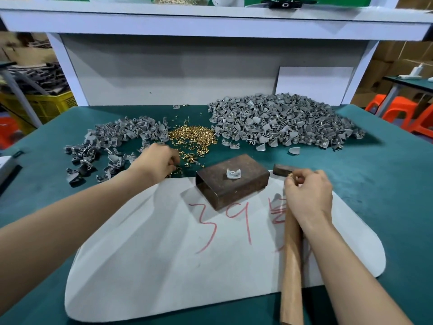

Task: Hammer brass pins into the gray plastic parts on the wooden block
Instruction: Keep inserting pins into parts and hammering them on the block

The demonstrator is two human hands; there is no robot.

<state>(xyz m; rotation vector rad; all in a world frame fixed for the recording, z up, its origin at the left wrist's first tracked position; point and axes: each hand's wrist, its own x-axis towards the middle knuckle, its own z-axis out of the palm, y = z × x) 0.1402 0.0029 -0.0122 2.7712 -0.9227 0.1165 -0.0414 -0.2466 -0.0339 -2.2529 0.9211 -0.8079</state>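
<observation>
One gray part (233, 174), between left hand (155, 160), right hand (309, 193)

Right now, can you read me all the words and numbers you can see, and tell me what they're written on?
"39": big red handwriting on the white mat, just in front of the wooden block.
One more red mark to the right of it: partly hidden by the right hand and the hammer handle, so it cannot be read.
Nothing else here carries writing that can be read.
</observation>
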